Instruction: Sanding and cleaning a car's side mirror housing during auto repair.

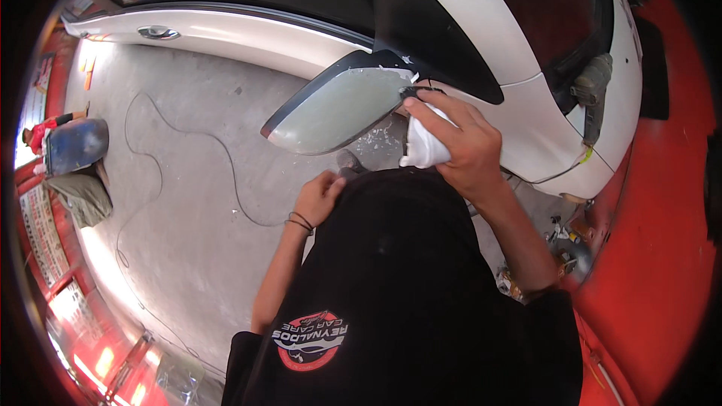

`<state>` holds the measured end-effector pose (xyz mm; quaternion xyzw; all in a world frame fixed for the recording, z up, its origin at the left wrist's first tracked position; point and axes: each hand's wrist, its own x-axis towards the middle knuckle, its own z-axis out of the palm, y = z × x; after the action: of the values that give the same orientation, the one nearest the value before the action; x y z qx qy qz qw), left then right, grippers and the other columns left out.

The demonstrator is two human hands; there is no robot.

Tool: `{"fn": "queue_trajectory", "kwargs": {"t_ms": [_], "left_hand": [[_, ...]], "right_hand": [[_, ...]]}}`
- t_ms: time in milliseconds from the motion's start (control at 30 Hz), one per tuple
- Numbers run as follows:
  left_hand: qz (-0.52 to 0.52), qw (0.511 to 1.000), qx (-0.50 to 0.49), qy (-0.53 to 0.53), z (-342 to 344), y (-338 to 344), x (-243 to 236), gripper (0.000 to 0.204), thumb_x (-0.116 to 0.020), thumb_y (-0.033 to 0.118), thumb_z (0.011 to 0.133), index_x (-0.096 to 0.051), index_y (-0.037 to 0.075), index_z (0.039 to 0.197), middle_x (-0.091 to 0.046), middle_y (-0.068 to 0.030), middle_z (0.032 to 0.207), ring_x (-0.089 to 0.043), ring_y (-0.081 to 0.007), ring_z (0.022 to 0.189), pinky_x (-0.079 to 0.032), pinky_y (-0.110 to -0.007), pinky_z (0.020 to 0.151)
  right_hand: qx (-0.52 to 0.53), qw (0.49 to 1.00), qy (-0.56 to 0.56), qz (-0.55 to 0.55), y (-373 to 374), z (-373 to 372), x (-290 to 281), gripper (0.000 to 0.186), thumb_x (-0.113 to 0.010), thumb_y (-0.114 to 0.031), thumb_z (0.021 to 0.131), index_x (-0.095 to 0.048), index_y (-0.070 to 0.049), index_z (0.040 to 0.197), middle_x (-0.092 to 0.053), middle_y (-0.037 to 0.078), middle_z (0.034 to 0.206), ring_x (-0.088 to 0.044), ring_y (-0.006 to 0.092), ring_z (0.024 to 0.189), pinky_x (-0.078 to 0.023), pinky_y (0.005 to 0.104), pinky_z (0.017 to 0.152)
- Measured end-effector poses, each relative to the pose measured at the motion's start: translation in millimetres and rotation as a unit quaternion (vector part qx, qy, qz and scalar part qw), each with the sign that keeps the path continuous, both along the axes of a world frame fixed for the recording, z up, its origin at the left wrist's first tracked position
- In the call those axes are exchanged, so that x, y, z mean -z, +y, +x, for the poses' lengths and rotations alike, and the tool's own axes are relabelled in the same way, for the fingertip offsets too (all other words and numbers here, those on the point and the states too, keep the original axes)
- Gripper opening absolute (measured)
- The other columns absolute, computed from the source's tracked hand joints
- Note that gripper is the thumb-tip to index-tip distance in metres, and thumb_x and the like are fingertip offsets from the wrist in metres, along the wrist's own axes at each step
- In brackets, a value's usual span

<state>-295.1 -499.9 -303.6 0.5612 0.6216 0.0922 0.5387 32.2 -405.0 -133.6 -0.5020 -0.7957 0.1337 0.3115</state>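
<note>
One hand, your right (465, 139), pinches a white cloth (427, 140) beside the mirror (338, 109); your left (319, 197) curls by your shirt (391, 256), how tightly one cannot tell.

Car workshop (white car (489, 22), power tool (593, 94))

Between the left hand (317, 199) and the side mirror (331, 114), a gap lets a hand pass above the concrete floor (184, 210). Beyond the right hand (472, 143), the white car body (553, 120) blocks the way forward; left of the side mirror, a thin cable (226, 153) snakes across the concrete floor.
</note>
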Motion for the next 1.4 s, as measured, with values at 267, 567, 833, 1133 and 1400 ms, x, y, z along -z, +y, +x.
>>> {"fn": "queue_trajectory", "kwargs": {"t_ms": [267,567,833,1133,1400], "left_hand": [[-0.165,0.955,0.116,0.216,-183.1,-197.3,212.3,0.055,-0.053,0.05,0.106,-0.078,0.002,0.113,-0.078,-0.0287,0.115,-0.071,-0.0505,0.117,-0.055,-0.057,0.103],[-0.148,0.963,0.136,0.181,-224.2,-214.0,280.0,0.048,-0.057,0.045,0.104,-0.08,0.005,0.119,-0.077,-0.0297,0.12,-0.071,-0.0486,0.122,-0.056,-0.054,0.103],[-0.095,0.978,0.157,0.1,-125.0,-41.3,228.8,0.046,-0.061,0.045,0.104,-0.08,0.004,0.114,-0.079,-0.0274,0.111,-0.076,-0.0452,0.111,-0.058,-0.049,0.096],[-0.088,0.987,0.12,0.059,-139.6,-70.1,258.1,0.05,-0.068,0.05,0.098,-0.079,0.004,0.113,-0.079,-0.0276,0.114,-0.075,-0.044,0.116,-0.057,-0.05,0.097],[-0.213,0.951,0.133,0.179,-222.1,-240.4,307.6,0.055,-0.072,0.051,0.093,-0.08,0.003,0.118,-0.076,-0.031,0.125,-0.07,-0.0459,0.129,-0.056,-0.052,0.103]], "right_hand": [[0.056,0.995,-0.029,0.073,-2.1,-30.2,22.9,0.066,-0.092,-0.007,0.071,-0.079,-0.014,0.135,-0.077,0.01,0.132,-0.075,0.0323,0.121,-0.062,0.0399,0.095],[0.123,0.99,-0.047,0.058,-10.9,-50.1,19.6,0.066,-0.084,0.001,0.069,-0.078,-0.016,0.133,-0.077,0.001,0.131,-0.074,0.0313,0.117,-0.063,0.0394,0.092],[0.154,0.984,-0.081,0.045,-10.5,-57.6,18.1,0.067,-0.082,0.003,0.073,-0.075,-0.02,0.135,-0.075,0.0,0.133,-0.074,0.0301,0.112,-0.062,0.0417,0.09],[0.14,0.988,-0.068,0.012,-7.4,-57.8,12.9,0.065,-0.078,0.005,0.075,-0.077,-0.017,0.135,-0.076,0.004,0.136,-0.073,0.0323,0.118,-0.061,0.0404,0.093],[0.11,0.99,-0.089,0.019,-0.4,-57.2,-2.8,0.065,-0.077,0.009,0.074,-0.077,-0.013,0.135,-0.076,0.007,0.132,-0.075,0.0337,0.113,-0.06,0.041,0.092]]}}
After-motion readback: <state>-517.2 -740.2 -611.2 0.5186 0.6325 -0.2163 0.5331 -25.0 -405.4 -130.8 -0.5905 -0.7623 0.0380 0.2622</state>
